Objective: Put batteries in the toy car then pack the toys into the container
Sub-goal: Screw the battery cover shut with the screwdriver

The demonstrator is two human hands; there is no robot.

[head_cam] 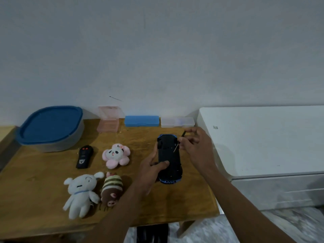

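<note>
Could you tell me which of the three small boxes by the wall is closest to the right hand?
The clear box, rightmost in the row, just beyond the right hand; the blue box and pink box lie farther left.

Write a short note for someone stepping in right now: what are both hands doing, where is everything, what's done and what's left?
Left hand grips the toy car, held belly-up. Right hand pinches a small screwdriver, tip at the car's underside.
Container sits at the back left, lid on. Remote and three plush toys lie on the table, unpacked.
Done: car is flipped, tool is on it.
Left: open the car up, fit batteries (none in sight), close it, pack the toys into the container.
</note>
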